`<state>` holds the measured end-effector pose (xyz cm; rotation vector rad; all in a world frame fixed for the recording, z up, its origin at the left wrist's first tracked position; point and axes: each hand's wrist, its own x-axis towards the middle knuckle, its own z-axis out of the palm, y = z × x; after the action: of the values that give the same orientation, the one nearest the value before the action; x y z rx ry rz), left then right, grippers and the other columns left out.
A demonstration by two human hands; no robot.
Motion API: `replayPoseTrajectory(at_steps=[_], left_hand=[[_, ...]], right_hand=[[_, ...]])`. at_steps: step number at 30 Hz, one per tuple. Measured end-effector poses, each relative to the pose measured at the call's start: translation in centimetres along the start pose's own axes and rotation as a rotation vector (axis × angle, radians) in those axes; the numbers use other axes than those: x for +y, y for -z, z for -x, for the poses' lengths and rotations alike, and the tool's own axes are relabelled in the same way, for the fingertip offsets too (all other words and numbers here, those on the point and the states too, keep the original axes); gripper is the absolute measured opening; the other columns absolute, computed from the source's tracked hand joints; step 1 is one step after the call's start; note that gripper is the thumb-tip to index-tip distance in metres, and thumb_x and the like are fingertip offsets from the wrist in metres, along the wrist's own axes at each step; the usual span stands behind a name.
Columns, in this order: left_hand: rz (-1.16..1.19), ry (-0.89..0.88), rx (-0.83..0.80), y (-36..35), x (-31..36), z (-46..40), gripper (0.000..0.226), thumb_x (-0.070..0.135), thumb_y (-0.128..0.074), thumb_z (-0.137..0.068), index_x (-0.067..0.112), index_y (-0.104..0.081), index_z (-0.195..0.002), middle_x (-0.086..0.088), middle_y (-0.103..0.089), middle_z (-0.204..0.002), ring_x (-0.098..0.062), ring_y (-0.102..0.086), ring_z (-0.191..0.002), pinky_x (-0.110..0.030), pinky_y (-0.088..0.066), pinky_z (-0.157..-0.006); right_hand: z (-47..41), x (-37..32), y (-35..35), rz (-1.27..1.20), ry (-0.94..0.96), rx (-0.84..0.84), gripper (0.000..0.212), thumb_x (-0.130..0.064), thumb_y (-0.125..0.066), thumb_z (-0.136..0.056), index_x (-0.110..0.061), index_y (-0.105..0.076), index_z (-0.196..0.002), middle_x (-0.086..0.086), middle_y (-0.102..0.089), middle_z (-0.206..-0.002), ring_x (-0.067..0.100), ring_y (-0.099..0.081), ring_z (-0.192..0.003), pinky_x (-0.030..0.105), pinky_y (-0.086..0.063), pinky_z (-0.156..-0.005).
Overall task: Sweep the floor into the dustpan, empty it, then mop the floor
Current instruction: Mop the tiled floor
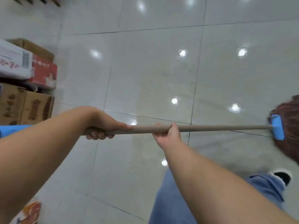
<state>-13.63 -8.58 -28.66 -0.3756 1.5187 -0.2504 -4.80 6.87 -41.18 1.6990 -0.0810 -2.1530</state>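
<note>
Head view: my left hand [103, 126] gripped the broom handle [210, 127] near its end; my right hand [166, 131] grasped it mid-shaft. Blue broom head [277, 129] with brown bristles, blurred, apparently touching the tiled floor [145, 70] at right. Cardboard boxes [27, 88] stood far left.

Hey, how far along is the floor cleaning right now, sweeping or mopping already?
Mopping is in hand: the left hand and right hand both grip the long tan handle, whose blue clamp and reddish-brown mop strands sit on the glossy grey tiled floor. No dustpan is in view, so sweeping and emptying cannot be confirmed. How much floor remains cannot be told.
</note>
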Motion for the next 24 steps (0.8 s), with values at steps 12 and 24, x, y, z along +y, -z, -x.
replayPoseTrajectory(at_steps=[12,24], left_hand=[[-0.014,0.004,0.048,2.2,-1.7,0.5,0.073,0.091,-0.042,-0.053,0.019,-0.038,-0.062,0.003,-0.036,-0.045,-0.017,-0.028,-0.035,-0.018,-0.025,-0.042],[-0.212,-0.140,0.107,-2.6,34.9,8.8,0.075,0.092,-0.035,-0.058,0.017,-0.032,-0.059,0.000,-0.031,-0.039,-0.017,-0.026,-0.032,-0.016,-0.027,-0.042]], right_hand=[[-1.1,1.0,-3.8,-0.324,0.198,0.158,0.045,-0.051,-0.051,-0.090,-0.012,-0.040,-0.071,-0.003,-0.041,-0.059,0.013,-0.041,-0.044,0.018,-0.043,-0.051],[6.5,-32.6,8.3,-0.400,0.461,0.092,0.047,-0.051,-0.045,-0.094,-0.012,-0.041,-0.069,-0.002,-0.042,-0.049,0.015,-0.039,-0.043,0.017,-0.039,-0.043]])
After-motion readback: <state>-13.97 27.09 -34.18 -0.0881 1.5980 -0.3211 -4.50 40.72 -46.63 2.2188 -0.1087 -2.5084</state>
